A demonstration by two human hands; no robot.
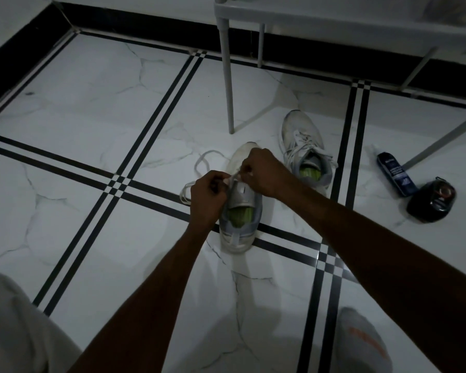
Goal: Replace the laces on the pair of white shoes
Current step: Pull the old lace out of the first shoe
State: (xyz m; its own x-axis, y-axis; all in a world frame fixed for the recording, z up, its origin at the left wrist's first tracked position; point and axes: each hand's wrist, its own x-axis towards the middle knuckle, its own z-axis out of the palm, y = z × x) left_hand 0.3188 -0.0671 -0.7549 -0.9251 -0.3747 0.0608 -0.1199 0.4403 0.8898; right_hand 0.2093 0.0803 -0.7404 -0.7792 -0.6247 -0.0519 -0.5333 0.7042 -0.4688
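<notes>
While the near white shoe (240,211) sits on the tiled floor (92,103) between a seated person's knees, both hands work at its eyelets. The left hand (206,196) and right hand (264,170) each have fingers curled, pinching a white lace (199,168) that trails in loops to the shoe's left. Threading seems to be the step in hand, low on the shoe. Next likely comes pulling the lace through and crossing to the next eyelet. The second shoe (304,146), laced, waits just beyond, near a white rack's leg (228,84).
</notes>
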